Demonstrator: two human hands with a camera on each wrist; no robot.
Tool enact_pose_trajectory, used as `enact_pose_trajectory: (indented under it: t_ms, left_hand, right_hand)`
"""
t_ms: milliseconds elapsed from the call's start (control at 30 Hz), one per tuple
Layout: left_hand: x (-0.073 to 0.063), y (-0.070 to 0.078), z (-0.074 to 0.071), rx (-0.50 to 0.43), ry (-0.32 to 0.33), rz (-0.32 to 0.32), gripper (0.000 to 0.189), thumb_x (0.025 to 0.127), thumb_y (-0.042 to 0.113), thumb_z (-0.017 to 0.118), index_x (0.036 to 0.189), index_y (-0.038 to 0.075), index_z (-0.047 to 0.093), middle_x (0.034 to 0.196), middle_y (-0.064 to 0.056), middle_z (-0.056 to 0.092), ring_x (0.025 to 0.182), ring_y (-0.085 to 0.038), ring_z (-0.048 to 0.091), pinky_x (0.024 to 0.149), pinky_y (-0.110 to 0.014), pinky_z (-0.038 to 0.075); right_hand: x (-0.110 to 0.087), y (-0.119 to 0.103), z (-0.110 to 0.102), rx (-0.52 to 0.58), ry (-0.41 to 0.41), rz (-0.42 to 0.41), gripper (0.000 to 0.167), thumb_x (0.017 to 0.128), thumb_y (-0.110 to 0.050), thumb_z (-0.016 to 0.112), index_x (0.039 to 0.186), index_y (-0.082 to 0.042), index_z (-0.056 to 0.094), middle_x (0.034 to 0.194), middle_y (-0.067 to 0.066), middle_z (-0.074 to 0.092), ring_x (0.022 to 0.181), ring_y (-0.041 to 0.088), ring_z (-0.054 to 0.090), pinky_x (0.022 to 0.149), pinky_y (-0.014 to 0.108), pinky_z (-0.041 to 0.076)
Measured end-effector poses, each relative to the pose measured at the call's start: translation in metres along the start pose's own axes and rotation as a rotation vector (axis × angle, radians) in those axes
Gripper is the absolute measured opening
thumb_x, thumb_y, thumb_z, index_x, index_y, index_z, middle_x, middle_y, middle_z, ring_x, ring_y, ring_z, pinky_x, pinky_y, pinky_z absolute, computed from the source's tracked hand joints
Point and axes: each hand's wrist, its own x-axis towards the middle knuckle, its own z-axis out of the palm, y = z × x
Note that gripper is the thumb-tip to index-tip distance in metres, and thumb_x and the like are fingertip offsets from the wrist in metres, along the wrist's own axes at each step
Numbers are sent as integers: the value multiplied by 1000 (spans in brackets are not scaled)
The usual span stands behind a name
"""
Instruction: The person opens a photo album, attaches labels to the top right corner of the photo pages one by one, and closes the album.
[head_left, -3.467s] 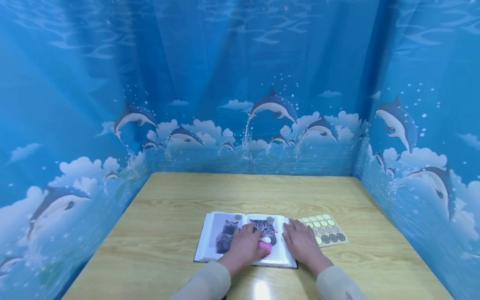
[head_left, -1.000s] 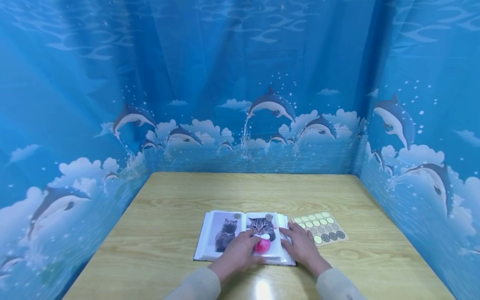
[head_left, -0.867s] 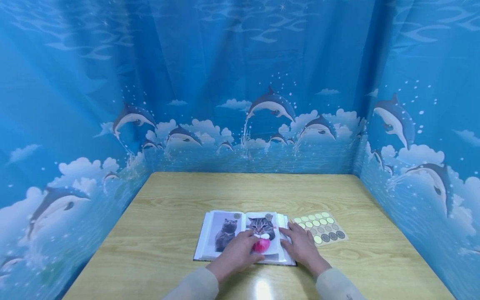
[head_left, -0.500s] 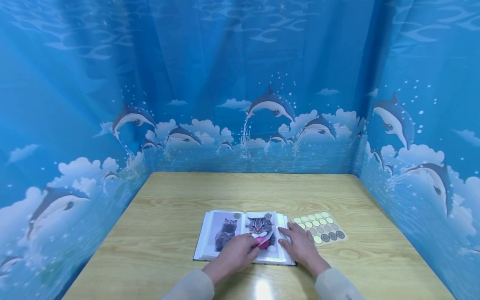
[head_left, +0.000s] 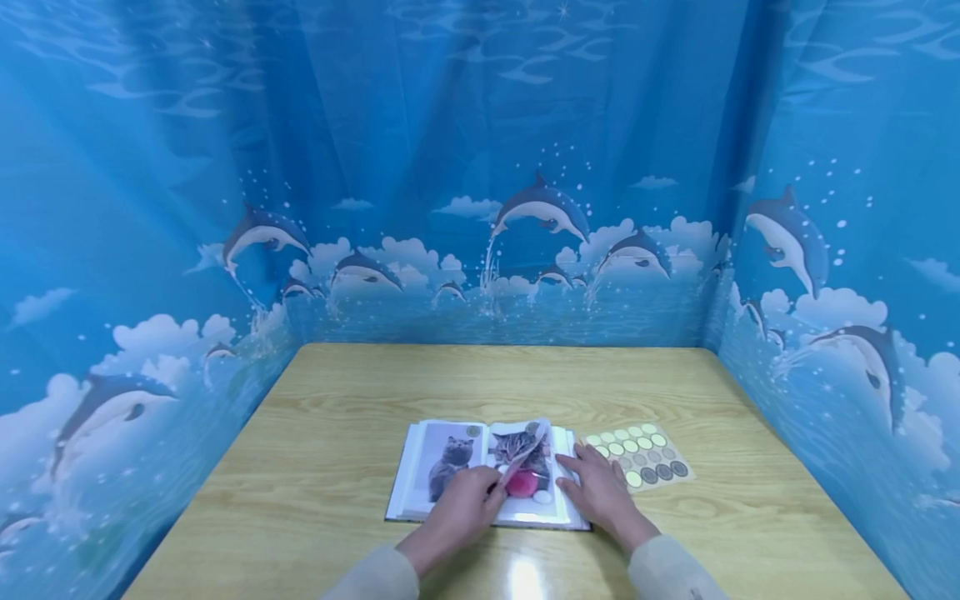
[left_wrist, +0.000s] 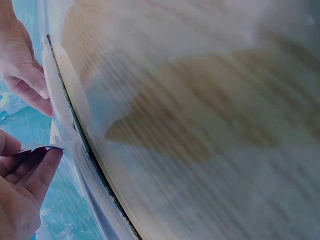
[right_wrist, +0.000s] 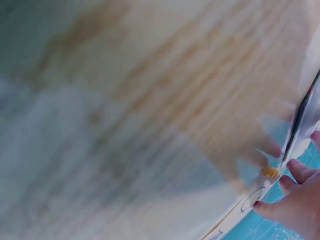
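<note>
A photo album (head_left: 406, 479) lies spread on the table, a grey cat picture on its left side and a tabby cat with a pink ball on its right. My left hand (head_left: 459, 505) pinches the lower corner of the right-hand page (head_left: 525, 458), which curls up and leftward. Beneath it shows another pink ball picture. In the left wrist view, the thumb and fingers of the left hand (left_wrist: 25, 192) close on the thin page (left_wrist: 42, 146). At the album's right edge rests my right hand (head_left: 604, 493), fingers spread and holding nothing.
Right of the album, partly under the right hand, lies a sheet of round coin-like stickers (head_left: 640, 450), some pale yellow, some dark grey. The wooden table (head_left: 337, 392) is bordered by blue dolphin curtains (head_left: 420, 167) at the back and sides.
The left hand has drawn back to the left and lifted the tabby page's corner, which lay flat about a second ago. The right hand has stayed at the album's right edge.
</note>
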Motion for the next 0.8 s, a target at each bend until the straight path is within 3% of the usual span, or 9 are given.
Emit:
enact_pose_trajectory:
  t_ms: [167,233,300,467,667,800]
  left_hand:
    - [-1,0,-3,-56,29,-21,11,86,5,65,77,11,66,70,8,60,60,-3,50,51,-19,46]
    - [-3,-1,-5,-106,37,-38,5,84,5,65,84,6,70,75,4,66,63,-4,53,53,-19,49]
    - [-5,-2,-7,-168,49,-57,12,83,4,65,93,2,71,81,0,68,66,-5,57,56,-20,51]
    - [-12,-7,-15,-259,100,-97,13,92,10,63,97,1,70,77,4,65,63,-5,55,53,-21,51]
    - [-18,-8,-35,-296,150,-222,21,98,25,61,93,7,71,63,6,56,54,-8,48,44,-22,43]
    - [-23,-12,-50,-373,169,-303,20,97,22,62,94,6,72,64,2,60,57,-12,56,47,-24,49]
  right_hand:
    - [0,1,0,-1,1,-6,39,94,-23,64,131,-9,63,146,27,44,138,49,32,108,75,15]
    - [-1,1,0,1,3,-5,40,94,-23,64,131,-9,63,146,27,43,138,49,33,108,75,15]
    - [0,1,0,-1,3,-5,40,94,-23,64,131,-9,63,146,27,44,138,49,33,108,75,15]
    - [0,1,0,-11,0,-3,39,94,-23,64,131,-9,63,146,28,43,138,49,32,108,75,15]
    - [0,0,1,-26,-5,-7,40,95,-24,64,132,-10,63,147,27,43,138,49,32,108,75,16]
    - [0,0,1,-21,-5,-2,40,95,-25,64,132,-10,63,147,27,43,139,48,32,108,75,15]
